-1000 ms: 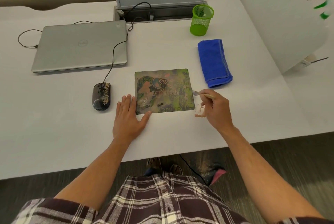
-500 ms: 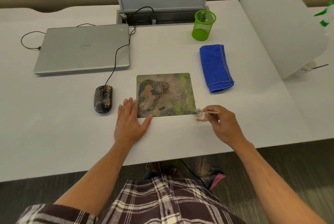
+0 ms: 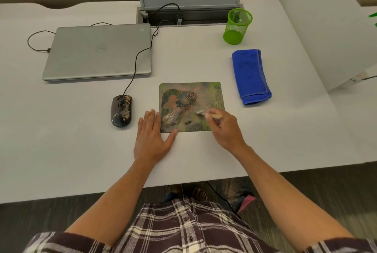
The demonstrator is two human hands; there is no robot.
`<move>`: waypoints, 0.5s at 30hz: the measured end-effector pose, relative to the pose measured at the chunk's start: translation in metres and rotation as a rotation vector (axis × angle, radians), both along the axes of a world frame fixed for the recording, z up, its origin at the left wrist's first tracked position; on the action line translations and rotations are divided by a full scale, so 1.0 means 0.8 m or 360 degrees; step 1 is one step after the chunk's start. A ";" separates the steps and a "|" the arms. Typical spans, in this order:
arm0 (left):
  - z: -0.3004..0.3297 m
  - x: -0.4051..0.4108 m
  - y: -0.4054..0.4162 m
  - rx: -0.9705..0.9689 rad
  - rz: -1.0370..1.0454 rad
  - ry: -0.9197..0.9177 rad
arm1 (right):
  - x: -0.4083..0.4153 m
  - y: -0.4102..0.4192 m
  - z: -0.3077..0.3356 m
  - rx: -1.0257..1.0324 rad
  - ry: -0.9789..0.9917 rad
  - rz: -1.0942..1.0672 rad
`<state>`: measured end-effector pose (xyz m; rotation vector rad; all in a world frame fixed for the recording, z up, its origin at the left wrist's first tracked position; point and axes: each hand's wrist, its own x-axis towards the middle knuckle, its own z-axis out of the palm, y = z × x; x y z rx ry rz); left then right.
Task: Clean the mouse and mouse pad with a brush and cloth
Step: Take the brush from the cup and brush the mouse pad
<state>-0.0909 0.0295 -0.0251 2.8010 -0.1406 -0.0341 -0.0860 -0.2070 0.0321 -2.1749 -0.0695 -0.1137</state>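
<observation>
- We are in the brushing step, working on the mouse pad (image 3: 190, 106); it lies flat on the desk (image 3: 61, 150), between the mouse (image 3: 121, 110) and the folded blue cloth (image 3: 250, 76)
- Our right hand (image 3: 225, 128) pinches the brush (image 3: 206, 113), its bristles on the pad's right half; our left hand (image 3: 152, 138) lies flat with straight fingers, thumb touching the pad's near left corner
- Grit shows on the pad's near half and on the mouse; we judge the task far from done
- Next we would sweep toward an edge, keeping the pad pinned; the cloth lies untouched
</observation>
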 end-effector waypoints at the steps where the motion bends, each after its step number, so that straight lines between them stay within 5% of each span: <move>1: 0.000 0.000 0.000 -0.0001 -0.0002 -0.0007 | -0.010 -0.003 -0.002 -0.0023 0.0006 0.0001; 7: 0.001 -0.001 -0.003 -0.0019 0.0005 -0.0058 | -0.031 -0.026 0.003 -0.0087 0.0021 -0.0027; 15: 0.000 0.000 -0.002 -0.0018 0.0004 -0.0053 | 0.068 -0.013 0.020 -0.0014 -0.0080 -0.0275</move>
